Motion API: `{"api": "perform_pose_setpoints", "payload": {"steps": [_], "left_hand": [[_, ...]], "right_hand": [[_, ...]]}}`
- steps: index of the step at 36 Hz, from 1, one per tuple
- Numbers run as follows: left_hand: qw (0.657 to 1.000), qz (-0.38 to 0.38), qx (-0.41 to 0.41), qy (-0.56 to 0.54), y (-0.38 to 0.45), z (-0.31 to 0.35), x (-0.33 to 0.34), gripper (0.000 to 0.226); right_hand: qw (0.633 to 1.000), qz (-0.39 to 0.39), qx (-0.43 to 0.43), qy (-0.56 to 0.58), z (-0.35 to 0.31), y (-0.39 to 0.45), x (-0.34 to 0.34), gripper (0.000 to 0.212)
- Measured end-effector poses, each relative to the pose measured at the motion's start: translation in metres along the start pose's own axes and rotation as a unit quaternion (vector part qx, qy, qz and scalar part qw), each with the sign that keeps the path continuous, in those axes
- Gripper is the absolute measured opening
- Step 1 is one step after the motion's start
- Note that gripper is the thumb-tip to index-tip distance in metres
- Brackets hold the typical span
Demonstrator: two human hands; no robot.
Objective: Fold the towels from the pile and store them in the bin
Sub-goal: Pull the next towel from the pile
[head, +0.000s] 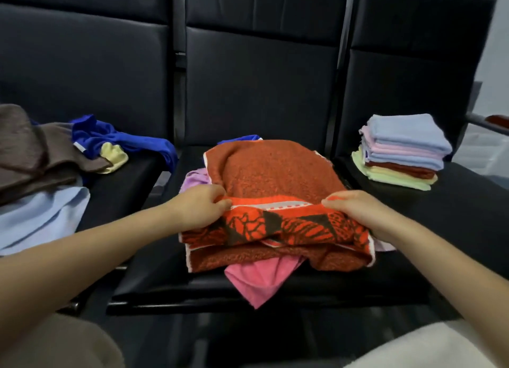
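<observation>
Towel, orange-red terry with dark patterned border (pixel 275 174): lies on the middle seat (pixel 170 282) of a row of dark padded seats, part-folded, the patterned border turned up toward the person.

Grip, left hand (pixel 199 206): fingers curled, pinching the border edge at its left end. Grip, right hand (pixel 355 208): fingers curled over the border edge at its right end. Both clamped on the same towel, one at each end of the fold line.

Beneath the towel: a pink cloth (pixel 259 281) sticking out at the near edge and hanging over the seat front; a lilac cloth (pixel 194 177) showing at the left; a scrap of blue (pixel 239 139) at the far edge.

Right seat: folded stack (pixel 402 152) of pale blue, pink, red and yellow-green towels, well apart from the hands.

Left seat: unfolded pile (pixel 41 169) of brown, blue, pale yellow and light blue cloths.

Bin: not in view.

Risks, as judged:
- The loose cloths underneath could get caught in the fold or dragged along, since the towel rests directly on them.
- The pink cloth may slide to the floor if the towel is pulled toward the person.
- The lumpy underlay could leave the edges misaligned and the fold skewed.
- The towel is thick; if it is released unpressed, the fold may spring open.
</observation>
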State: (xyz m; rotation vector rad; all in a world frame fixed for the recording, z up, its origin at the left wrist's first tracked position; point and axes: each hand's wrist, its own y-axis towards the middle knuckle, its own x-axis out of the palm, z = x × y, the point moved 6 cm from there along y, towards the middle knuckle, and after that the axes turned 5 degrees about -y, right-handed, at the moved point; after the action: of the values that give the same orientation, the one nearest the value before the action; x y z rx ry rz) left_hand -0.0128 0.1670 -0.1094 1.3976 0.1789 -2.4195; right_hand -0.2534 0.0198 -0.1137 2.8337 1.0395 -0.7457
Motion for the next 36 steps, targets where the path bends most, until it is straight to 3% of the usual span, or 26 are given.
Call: {"api": "perform_pose_setpoints", "payload": {"steps": [4,7,10,13,17,24,27,33,36], "left_hand": [[0.988,-0.139,0.031,-0.05,-0.022,0.007,0.017,0.025],[0.982,-0.172,0.044,-0.059,-0.034,0.006,0.02,0.025],[0.993,-0.086,0.064,-0.048,-0.034,0.009,0.006,0.024],[0.989,0.087,0.094,-0.067,-0.035,0.018,-0.023,0.017],[0.975,0.179,0.131,-0.031,-0.028,0.028,-0.044,0.036],[0.954,0.249,0.099,0.137,0.014,0.014,-0.056,0.025],[0.952,0.266,0.077,0.128,0.032,-0.003,-0.058,0.022],[0.959,0.282,0.026,-0.003,0.079,-0.012,-0.069,0.018],[0.964,0.252,-0.02,-0.078,0.097,-0.018,-0.061,0.018]], "right_hand": [[0.99,-0.092,0.058,-0.085,0.014,-0.018,0.001,0.016],[0.981,-0.121,0.074,-0.129,0.022,-0.029,0.001,0.017],[0.988,-0.046,0.022,-0.144,0.014,-0.028,-0.009,0.026],[0.966,0.085,-0.137,-0.202,-0.015,-0.028,-0.031,0.037],[0.967,0.159,-0.172,-0.096,-0.034,-0.03,-0.045,0.025],[0.991,0.077,-0.105,-0.015,-0.022,0.002,-0.031,0.015],[0.993,0.073,-0.087,-0.018,-0.008,0.019,-0.027,0.007],[0.953,0.264,-0.148,0.007,-0.026,0.046,-0.05,0.004],[0.941,0.306,-0.132,0.053,-0.028,0.068,-0.057,0.005]]}}
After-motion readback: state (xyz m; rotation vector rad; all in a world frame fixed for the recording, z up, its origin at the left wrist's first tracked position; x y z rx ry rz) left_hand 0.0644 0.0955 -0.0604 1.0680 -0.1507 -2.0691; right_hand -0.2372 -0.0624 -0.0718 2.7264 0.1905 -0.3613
